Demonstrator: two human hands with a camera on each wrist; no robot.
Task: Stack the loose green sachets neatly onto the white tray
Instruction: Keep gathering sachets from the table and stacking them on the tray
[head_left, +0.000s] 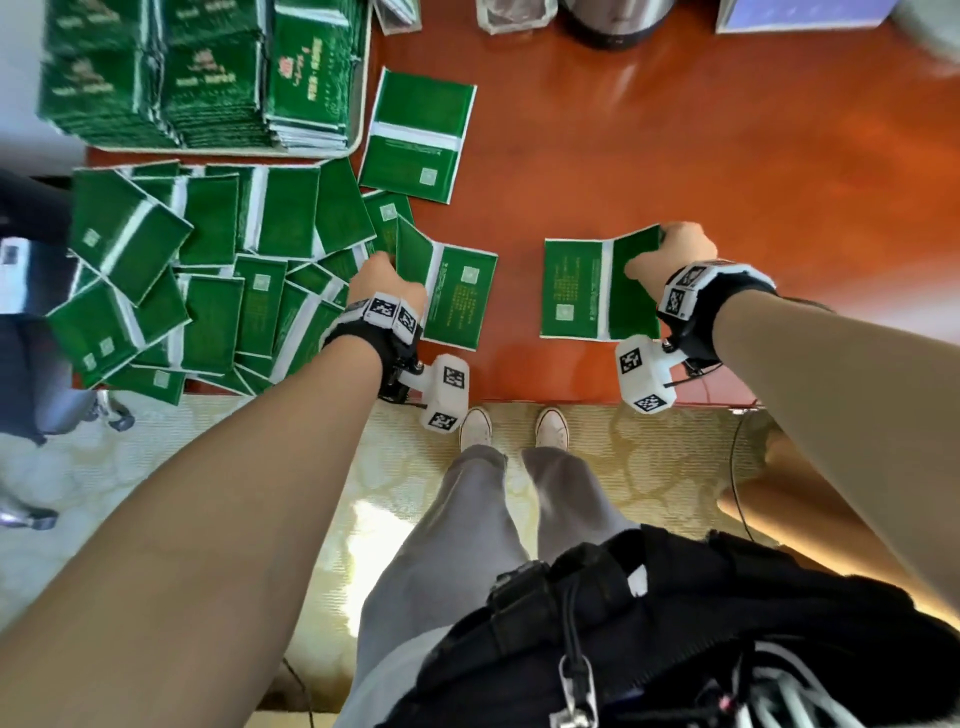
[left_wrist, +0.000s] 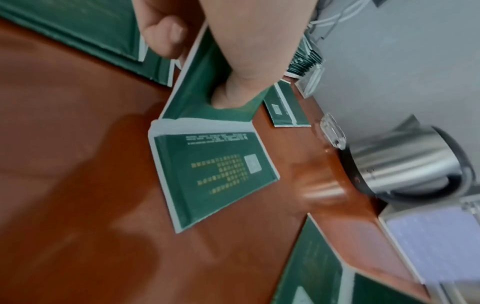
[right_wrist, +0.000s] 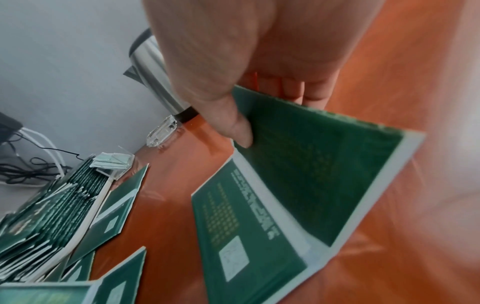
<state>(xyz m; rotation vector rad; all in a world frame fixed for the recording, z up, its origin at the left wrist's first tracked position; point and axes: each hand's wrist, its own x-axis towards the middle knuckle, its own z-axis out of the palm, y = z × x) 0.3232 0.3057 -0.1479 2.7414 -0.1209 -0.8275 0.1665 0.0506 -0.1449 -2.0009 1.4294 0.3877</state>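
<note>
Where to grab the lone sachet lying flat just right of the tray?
Judging by its pose, take the lone sachet by its right long edge, coming from the right. It lies flat and open on the table, and that side faces bare wood; the white tray crowds its left edge, loose sachets its near end.

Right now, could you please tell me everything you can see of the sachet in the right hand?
The sachet is a green twin pack joined by a white strip, printed with gold text and a white code square. It looks like glossy foil. The right hand pinches its far half, lifting it off the wooden table, folded at the strip.
</note>
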